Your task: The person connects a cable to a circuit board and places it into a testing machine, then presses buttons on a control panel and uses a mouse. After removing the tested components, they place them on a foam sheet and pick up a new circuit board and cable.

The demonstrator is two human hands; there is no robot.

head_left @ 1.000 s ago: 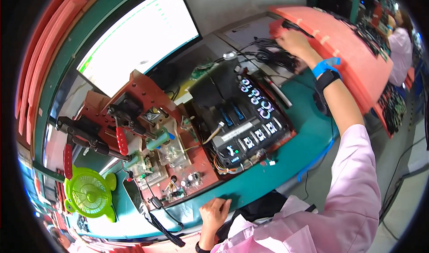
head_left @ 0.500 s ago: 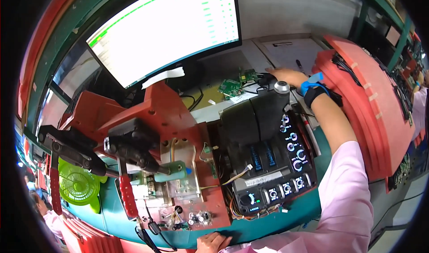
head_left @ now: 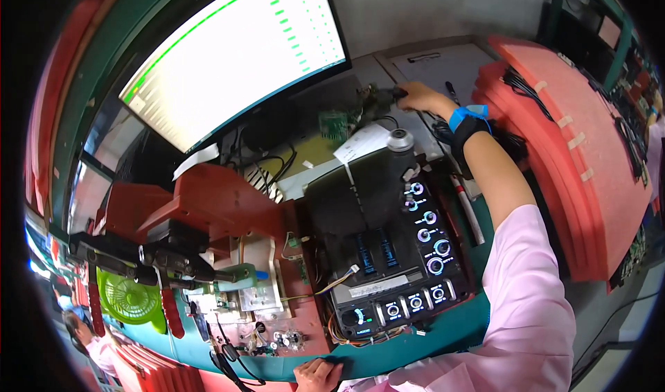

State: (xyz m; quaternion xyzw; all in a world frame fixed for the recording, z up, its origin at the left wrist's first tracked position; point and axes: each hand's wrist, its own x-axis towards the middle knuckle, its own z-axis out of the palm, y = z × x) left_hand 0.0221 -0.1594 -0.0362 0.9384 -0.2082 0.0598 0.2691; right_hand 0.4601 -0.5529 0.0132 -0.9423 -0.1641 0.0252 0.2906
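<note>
My right hand [head_left: 424,98] reaches to the back of the bench, fingers closed on a small black piece [head_left: 400,93] too blurred to name. Beside it lie a smeared circuit board [head_left: 373,103], a green circuit board [head_left: 334,125] and a white paper sheet [head_left: 362,143]. My left hand [head_left: 318,374] is curled at the bench's front edge; whether its fingers hold anything is hidden. Between the hands stands a black control panel [head_left: 377,291] with lit knobs, two dark levers [head_left: 350,198] and a silver-topped knob [head_left: 400,140]. A thin wire with a white plug [head_left: 354,269] lies over it.
To the left, a red test fixture [head_left: 228,194] carries black toggle clamps with red handles [head_left: 171,314]. Behind it glows a monitor [head_left: 235,59]. A green fan [head_left: 130,296] stands at far left. Stacked red foam sheets [head_left: 568,170] with cables rise at right, near a red-and-white pen [head_left: 467,208].
My right hand has moved farther back, and the small black piece now shows at its fingertips. The levers sit differently, leaning back flatter. The whole view has shifted; my left hand stays at the edge.
</note>
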